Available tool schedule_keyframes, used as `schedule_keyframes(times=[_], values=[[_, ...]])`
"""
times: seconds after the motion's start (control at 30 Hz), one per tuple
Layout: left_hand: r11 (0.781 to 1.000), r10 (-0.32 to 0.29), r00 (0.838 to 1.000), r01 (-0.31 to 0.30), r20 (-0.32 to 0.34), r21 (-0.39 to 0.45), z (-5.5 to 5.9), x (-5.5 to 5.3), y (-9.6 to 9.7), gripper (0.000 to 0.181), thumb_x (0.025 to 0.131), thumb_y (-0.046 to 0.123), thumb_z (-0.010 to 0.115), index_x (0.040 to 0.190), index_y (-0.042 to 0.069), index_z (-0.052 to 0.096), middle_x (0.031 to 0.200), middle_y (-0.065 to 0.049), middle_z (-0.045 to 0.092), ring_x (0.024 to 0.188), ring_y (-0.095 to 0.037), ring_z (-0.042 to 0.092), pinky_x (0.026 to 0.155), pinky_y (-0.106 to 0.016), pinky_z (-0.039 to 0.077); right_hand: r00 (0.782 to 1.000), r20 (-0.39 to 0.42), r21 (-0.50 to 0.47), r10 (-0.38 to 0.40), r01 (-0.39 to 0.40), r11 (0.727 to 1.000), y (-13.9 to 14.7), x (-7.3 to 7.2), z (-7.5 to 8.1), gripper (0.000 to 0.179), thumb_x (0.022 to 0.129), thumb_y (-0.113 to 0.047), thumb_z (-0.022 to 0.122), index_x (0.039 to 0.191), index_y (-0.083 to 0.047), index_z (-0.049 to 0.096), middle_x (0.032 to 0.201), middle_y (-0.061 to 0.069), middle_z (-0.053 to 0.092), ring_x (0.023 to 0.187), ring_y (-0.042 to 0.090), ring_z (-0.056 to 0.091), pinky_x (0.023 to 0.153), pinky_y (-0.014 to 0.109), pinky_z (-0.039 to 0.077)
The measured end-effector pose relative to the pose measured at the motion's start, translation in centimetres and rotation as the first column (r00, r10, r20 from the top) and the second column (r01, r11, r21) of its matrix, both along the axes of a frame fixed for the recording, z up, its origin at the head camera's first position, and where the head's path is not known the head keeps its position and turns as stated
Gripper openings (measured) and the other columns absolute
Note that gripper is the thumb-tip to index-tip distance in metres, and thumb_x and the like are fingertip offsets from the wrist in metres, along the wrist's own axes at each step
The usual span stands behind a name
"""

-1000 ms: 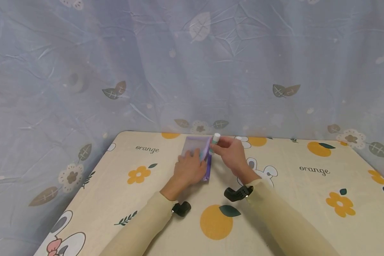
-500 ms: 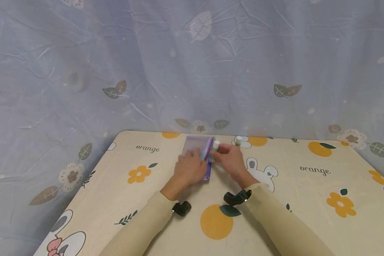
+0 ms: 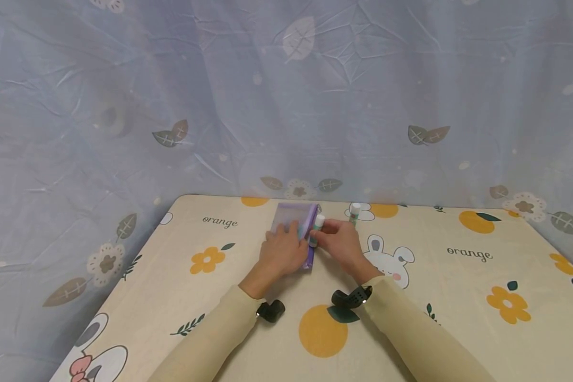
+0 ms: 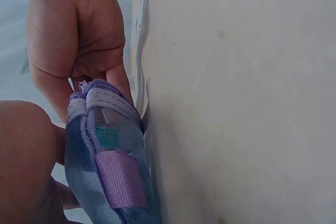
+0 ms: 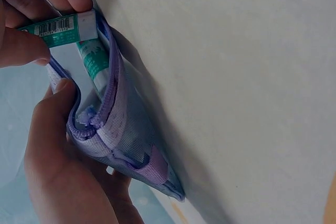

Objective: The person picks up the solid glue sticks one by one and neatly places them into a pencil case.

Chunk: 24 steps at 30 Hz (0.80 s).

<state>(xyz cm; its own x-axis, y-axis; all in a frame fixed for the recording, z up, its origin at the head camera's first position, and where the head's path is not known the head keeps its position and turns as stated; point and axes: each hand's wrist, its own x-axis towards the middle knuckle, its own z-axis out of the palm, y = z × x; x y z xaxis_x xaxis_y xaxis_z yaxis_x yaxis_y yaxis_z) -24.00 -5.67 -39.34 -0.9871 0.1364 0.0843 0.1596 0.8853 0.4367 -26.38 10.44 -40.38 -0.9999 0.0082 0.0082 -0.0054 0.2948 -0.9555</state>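
A purple mesh zipper pouch (image 3: 292, 212) lies near the table's back edge, its mouth spread toward the right. My left hand (image 3: 284, 251) rests over the pouch and grips it, the thumb at the rim in the right wrist view. With thumb and fingers my right hand (image 3: 342, 242) pinches a green-and-white glue stick (image 5: 59, 30), its white end at the mouth of the pouch. Inside the pouch another green glue stick (image 5: 95, 59) shows. One more glue stick (image 3: 355, 211) stands upright behind my right hand, its lower part hidden in the head view.
A cream cloth (image 3: 248, 329) printed with oranges, flowers and rabbits covers the table. Behind it and along the left hangs a grey-blue patterned curtain (image 3: 267, 106). Each wrist carries a dark camera.
My right hand has come down and slightly toward me with the glue stick, along the pouch's mouth. The standing glue stick behind it shows more. My left hand stays put.
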Motion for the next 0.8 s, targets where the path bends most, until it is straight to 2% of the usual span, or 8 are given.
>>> schedule_keyframes(times=[0.33, 0.63, 0.8], values=[[1.0, 0.006, 1.0, -0.006, 0.008, 0.0, 0.01, -0.17, 0.01, 0.056, 0.107, 0.034, 0.046, 0.157, 0.008, 0.043, 0.141, -0.025, 0.057, 0.119, -0.052, 0.057, 0.098, -0.064, 0.05, 1.0, 0.014, 0.014, -0.017, 0.017, 1.0, -0.26, 0.03, 0.27, 0.04, 0.097, -0.017, 0.077, 0.134, -0.003, 0.071, 0.126, 0.019, 0.077, 0.109, 0.024, 0.076, 0.092, 0.033, 0.062], [1.0, 0.01, 1.0, -0.01, 0.013, 0.007, 0.06, -0.07, 0.02, 0.056, 0.107, 0.034, 0.045, 0.157, 0.008, 0.043, 0.141, -0.025, 0.057, 0.119, -0.052, 0.057, 0.098, -0.063, 0.051, 0.999, 0.041, -0.108, -0.017, 0.021, 0.994, -0.19, -0.4, -0.13, 0.039, 0.095, -0.011, 0.078, 0.131, 0.004, 0.072, 0.122, 0.022, 0.077, 0.097, 0.013, 0.075, 0.09, 0.033, 0.063], [1.0, 0.016, 1.0, -0.016, 0.018, 0.009, 0.12, 0.0, 0.0, 0.055, 0.107, 0.034, 0.045, 0.156, 0.009, 0.044, 0.139, -0.025, 0.057, 0.118, -0.051, 0.057, 0.098, -0.063, 0.051, 0.999, 0.052, -0.118, -0.01, 0.016, 0.993, -0.24, -0.69, -0.28, 0.036, 0.095, -0.011, 0.078, 0.127, 0.005, 0.074, 0.126, 0.024, 0.075, 0.096, 0.014, 0.074, 0.088, 0.03, 0.063]])
